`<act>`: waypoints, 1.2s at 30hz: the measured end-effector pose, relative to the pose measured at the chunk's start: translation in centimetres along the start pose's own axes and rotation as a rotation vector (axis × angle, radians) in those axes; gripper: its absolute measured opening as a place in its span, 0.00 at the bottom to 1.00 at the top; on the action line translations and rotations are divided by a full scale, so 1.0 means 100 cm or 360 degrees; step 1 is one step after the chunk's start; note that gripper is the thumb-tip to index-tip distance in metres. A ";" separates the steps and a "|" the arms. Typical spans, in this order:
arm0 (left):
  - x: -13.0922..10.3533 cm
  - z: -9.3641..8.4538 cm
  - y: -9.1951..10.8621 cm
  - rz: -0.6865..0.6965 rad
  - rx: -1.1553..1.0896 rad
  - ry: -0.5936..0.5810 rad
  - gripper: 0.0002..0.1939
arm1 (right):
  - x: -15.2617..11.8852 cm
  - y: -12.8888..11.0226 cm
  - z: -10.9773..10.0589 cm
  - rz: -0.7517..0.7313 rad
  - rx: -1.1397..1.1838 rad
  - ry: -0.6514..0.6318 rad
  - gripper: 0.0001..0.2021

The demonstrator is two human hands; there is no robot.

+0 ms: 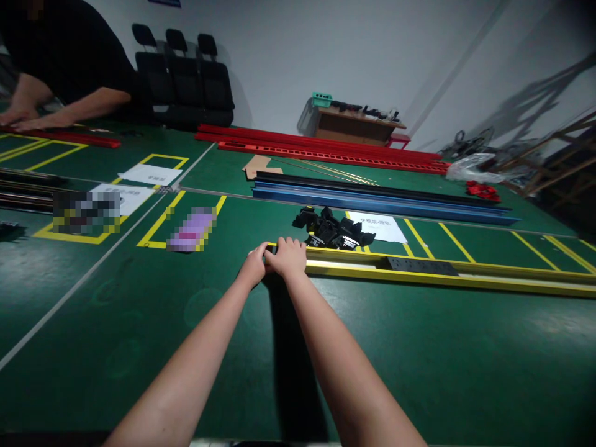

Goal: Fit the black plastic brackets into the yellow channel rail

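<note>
A long yellow metal rail (503,282), shaped like an open channel, runs across the table from my hands to the right edge of view. My right hand (291,256) wraps over its left end, fingers on the far wall. At the very tip, my left hand (254,267) is closed round the end, its thumb close to my right hand. A small dark bit shows between the two hands; its kind is unclear. Inside the channel sits a black strip with socket-like openings (421,267). Just behind the rail lies a pile of black plastic parts (328,228).
Blue and black rails (372,202) lie behind, with red rails (326,146) farther back. A printed paper (378,227), a pixelated purple item (193,230) and yellow tape outlines mark the green table (139,347). A co-worker (79,68) handles a red rail at far left.
</note>
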State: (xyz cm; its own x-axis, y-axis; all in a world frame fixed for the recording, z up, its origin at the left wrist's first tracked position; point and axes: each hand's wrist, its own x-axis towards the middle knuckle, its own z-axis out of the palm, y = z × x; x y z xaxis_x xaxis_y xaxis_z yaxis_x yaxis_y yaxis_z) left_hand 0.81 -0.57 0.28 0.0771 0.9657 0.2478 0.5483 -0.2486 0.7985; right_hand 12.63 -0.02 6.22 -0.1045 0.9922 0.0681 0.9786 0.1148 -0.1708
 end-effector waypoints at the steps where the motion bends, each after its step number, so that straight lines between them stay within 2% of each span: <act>1: 0.000 0.000 0.000 -0.0003 0.0003 -0.0002 0.29 | 0.000 0.000 0.000 0.0001 -0.0002 -0.0006 0.23; 8: 0.000 0.000 0.001 -0.0018 0.0003 0.0000 0.28 | 0.001 0.000 0.002 0.0001 -0.0010 -0.0013 0.19; 14: 0.000 0.000 0.003 -0.0026 -0.0036 0.0004 0.29 | 0.000 0.000 0.001 0.0002 -0.0009 0.0029 0.24; 23: 0.000 0.001 0.004 -0.0048 -0.0037 0.0017 0.26 | 0.003 0.000 0.004 0.0006 -0.0021 -0.0002 0.17; 31: 0.000 0.000 0.002 -0.0022 -0.0029 0.0008 0.28 | 0.001 0.000 0.003 0.0005 -0.0017 0.0035 0.23; 36: 0.000 -0.001 0.006 -0.0030 -0.0029 0.0000 0.26 | 0.002 0.000 0.002 0.0000 -0.0038 -0.0016 0.17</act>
State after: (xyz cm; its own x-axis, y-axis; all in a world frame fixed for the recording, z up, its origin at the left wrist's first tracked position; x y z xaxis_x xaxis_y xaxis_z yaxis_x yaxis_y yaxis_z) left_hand 1.03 -0.75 0.80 0.0667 0.9702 0.2327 0.5345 -0.2317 0.8128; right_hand 12.59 0.21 6.08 -0.1062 0.9926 0.0582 0.9825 0.1138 -0.1475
